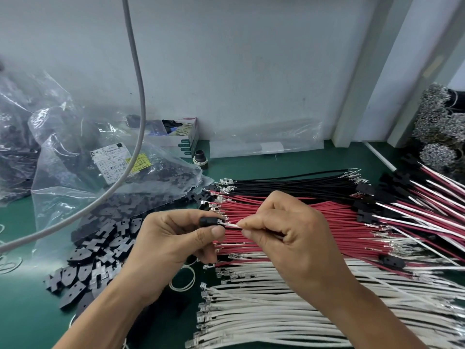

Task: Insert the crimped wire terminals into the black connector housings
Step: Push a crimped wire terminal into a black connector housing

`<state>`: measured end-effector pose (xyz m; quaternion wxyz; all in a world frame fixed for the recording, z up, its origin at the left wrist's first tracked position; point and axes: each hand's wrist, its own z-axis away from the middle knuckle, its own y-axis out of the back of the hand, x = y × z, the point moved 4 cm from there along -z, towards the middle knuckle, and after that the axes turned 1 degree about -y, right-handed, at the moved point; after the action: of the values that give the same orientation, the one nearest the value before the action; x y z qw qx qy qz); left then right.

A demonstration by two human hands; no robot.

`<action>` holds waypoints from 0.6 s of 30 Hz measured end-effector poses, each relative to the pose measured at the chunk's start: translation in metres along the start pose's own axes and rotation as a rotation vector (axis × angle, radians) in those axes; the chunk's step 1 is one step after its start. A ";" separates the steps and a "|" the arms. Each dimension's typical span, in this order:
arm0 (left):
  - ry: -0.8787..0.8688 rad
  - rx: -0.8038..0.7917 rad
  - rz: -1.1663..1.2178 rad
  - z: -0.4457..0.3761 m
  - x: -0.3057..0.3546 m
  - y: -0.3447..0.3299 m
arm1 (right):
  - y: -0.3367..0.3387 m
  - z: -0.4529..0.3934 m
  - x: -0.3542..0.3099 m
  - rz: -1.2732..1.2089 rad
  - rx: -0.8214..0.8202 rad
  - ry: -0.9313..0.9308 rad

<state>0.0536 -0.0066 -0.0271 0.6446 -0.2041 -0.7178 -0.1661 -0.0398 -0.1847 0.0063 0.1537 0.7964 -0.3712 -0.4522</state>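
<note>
A black connector housing (210,221) is pinched by the left hand (173,238); at its 3 o'clock, a white wire (232,225) is gripped by the right hand (286,233).

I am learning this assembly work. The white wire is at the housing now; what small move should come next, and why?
Probably push the white wire leftward. The right hand pinches it, and its metal terminal sits at the opening of the black housing gripped by the left hand, apparently not fully seated.
</note>
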 end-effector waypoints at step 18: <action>-0.008 0.037 -0.167 0.005 0.005 -0.005 | -0.003 0.000 -0.007 0.356 -0.003 0.238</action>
<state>0.0462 -0.0081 -0.0227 0.6292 -0.1325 -0.7378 -0.2053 -0.0409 -0.1777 0.0089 0.2750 0.7658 -0.4846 -0.3212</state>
